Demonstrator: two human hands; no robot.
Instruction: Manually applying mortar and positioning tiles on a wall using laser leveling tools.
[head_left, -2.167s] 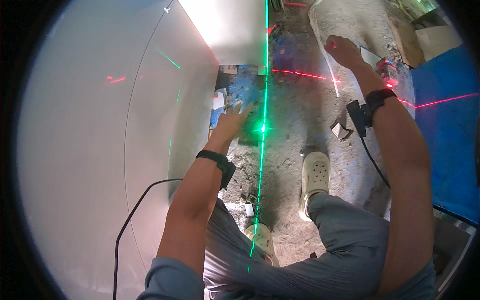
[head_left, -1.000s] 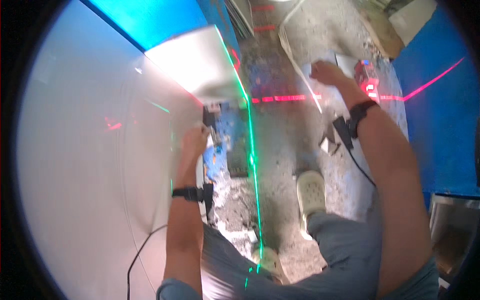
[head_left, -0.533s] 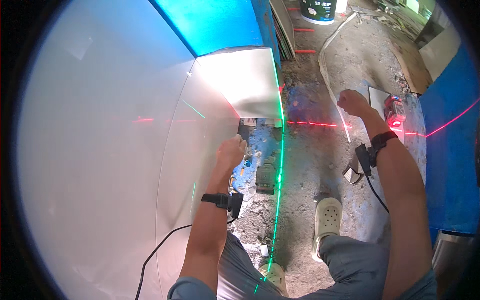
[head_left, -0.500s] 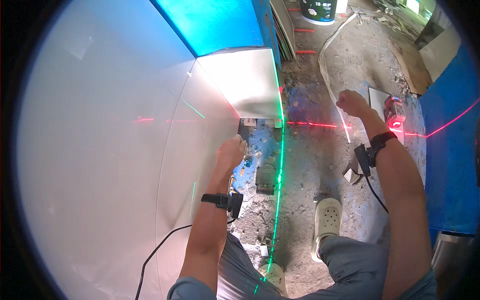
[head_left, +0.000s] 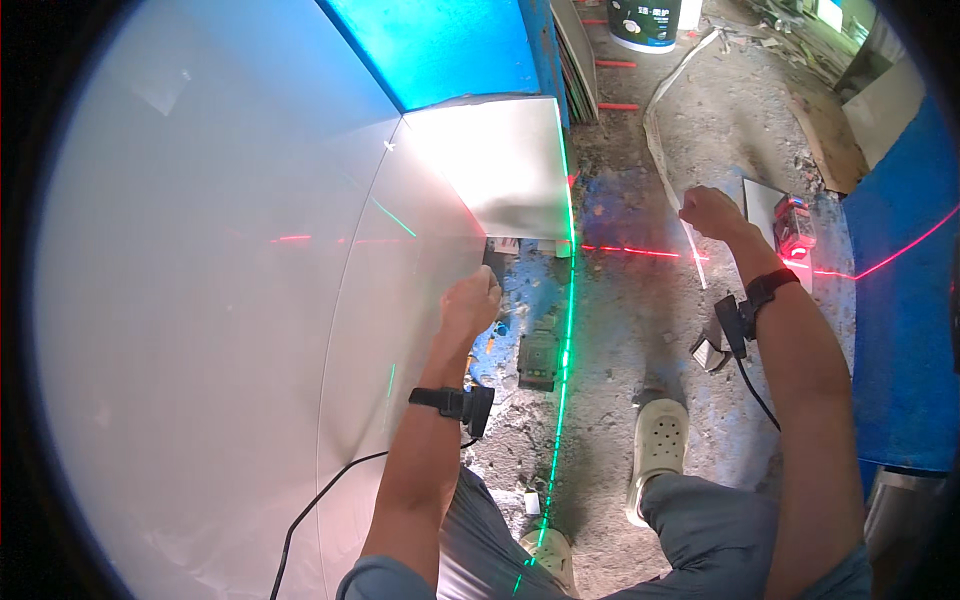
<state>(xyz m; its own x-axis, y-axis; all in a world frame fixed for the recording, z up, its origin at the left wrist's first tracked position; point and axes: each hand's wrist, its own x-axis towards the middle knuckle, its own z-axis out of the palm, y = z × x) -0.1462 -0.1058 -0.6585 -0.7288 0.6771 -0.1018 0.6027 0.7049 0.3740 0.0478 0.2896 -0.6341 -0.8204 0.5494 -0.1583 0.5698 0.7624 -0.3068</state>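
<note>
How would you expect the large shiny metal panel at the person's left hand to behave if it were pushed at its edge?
The metal panel looks thin and broad, so it would probably flex rather than stay rigid. Its glossy surface may be slippery under the left hand. Its edges, being thin, could be sharp.

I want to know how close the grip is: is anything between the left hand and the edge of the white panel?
Nothing visible. The left hand is closed right at the lower edge of the white panel, seemingly touching it. The right hand hangs apart above the concrete floor.
</note>
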